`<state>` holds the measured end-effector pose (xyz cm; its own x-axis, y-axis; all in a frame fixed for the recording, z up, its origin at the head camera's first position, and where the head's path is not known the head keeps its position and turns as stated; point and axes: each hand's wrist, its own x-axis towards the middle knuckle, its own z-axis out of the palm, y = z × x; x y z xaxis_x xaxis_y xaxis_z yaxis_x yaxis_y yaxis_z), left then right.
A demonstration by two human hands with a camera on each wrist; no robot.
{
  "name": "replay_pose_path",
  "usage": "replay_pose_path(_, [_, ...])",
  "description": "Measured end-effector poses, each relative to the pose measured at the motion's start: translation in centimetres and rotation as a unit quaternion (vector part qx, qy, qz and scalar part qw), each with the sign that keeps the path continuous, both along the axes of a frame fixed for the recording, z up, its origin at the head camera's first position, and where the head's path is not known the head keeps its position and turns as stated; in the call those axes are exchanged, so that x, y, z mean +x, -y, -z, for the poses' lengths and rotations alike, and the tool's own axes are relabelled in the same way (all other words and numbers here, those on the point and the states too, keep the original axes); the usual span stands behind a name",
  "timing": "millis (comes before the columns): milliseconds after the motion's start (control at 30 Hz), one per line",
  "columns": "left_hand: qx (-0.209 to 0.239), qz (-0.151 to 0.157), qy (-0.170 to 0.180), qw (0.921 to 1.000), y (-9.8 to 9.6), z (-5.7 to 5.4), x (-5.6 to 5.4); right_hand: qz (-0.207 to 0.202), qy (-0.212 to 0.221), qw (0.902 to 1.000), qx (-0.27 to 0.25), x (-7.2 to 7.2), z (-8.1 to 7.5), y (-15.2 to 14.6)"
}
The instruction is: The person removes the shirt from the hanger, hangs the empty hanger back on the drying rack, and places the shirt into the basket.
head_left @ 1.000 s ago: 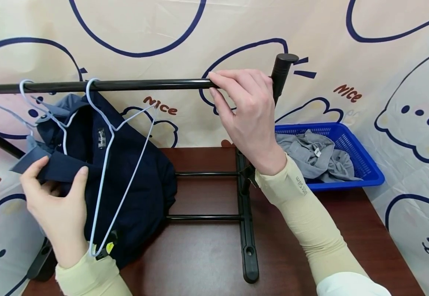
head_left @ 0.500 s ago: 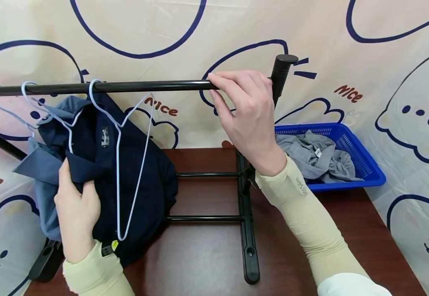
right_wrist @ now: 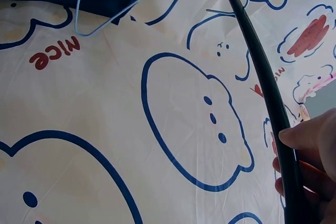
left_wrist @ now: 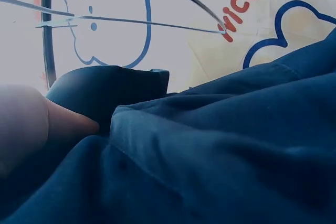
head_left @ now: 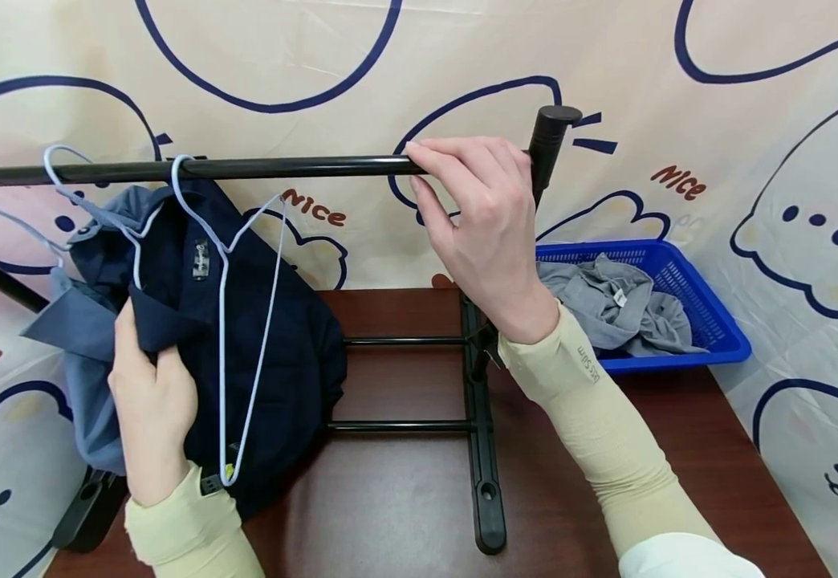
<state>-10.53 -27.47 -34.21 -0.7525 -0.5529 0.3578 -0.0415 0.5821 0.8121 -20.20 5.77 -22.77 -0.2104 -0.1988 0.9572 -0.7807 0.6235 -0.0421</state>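
Observation:
A navy shirt (head_left: 282, 377) with a collar label hangs under the black rail (head_left: 303, 167). My left hand (head_left: 153, 409) holds it just below the collar, and the left wrist view shows a digit (left_wrist: 73, 121) pressed into the dark cloth. The middle light-blue wire hanger (head_left: 101, 213) runs into the shirt's neck. To its right, another wire hanger (head_left: 222, 361) dangles in front of the shirt with no garment on it. My right hand (head_left: 480, 217) grips the rail near its right end, fingers and thumb around the bar (right_wrist: 270, 90) in the right wrist view.
A lighter blue garment (head_left: 90, 385) hangs beside the navy shirt, near the leftmost hanger (head_left: 14, 213). A blue basket (head_left: 722, 341) with a grey garment (head_left: 614, 309) stands on the brown table (head_left: 383, 498) at right. The rack's black foot (head_left: 487, 474) lies on the table.
My left hand has shifted right along the navy collar, uncovering the lighter blue collar. The right hanger has swung, and the middle hanger's hook sits slightly higher. My right hand stays on the rail.

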Motion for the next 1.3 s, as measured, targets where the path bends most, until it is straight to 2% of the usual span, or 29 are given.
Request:
replay_pose_path(333, [-0.007,0.008,-0.049,0.9987,-0.9,-1.2,0.3,0.004,-0.002,1.0,0.005,0.0,0.1,-0.1])
replay_pose_path(500, [-0.009,0.005,-0.055,0.9984,-1.4,-1.9,0.8,0.005,-0.002,1.0,0.004,0.0,0.0,-0.1])
replay_pose_path(633, [-0.007,0.002,-0.057,0.9983,-1.6,-2.0,1.4,0.008,-0.004,0.9999,0.007,0.0,0.0,-0.1])
replay_pose_path(767, [0.005,0.002,-0.05,0.9987,-1.7,-1.4,1.7,0.008,-0.004,0.9999,0.007,0.0,0.1,0.0])
replay_pose_path(1000, [0.026,0.007,-0.04,0.9988,-1.5,0.6,1.5,0.004,-0.005,0.9999,0.008,0.0,0.2,0.0])
replay_pose_path(1133, [0.014,0.011,-0.054,0.9984,-1.8,1.0,1.2,0.005,-0.005,0.9999,0.009,0.0,0.2,-0.1])
replay_pose_path(1300, [-0.002,0.011,-0.089,0.996,-2.1,1.1,1.1,0.003,-0.006,0.9999,0.008,0.1,0.2,-0.2])
